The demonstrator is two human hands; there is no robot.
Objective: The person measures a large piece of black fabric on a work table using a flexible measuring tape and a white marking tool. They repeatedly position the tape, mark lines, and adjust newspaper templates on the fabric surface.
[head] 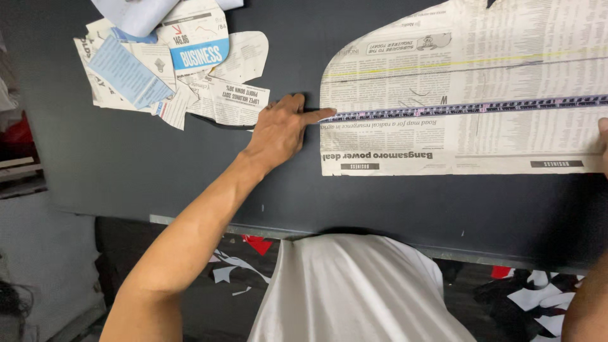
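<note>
I see the left hand (278,130) pinning one end of a measuring tape (468,107) with its forefinger onto the newspaper pattern (468,82) on the dark table (158,171), the right hand (603,142) barely visible, grip unclear, paper scraps (171,63) nearby.

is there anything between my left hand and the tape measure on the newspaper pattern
Nothing visible does. The left hand already presses its fingertip on the end of the tape measure, which lies flat across the newspaper pattern. The paper scraps lie off to the side.
</note>
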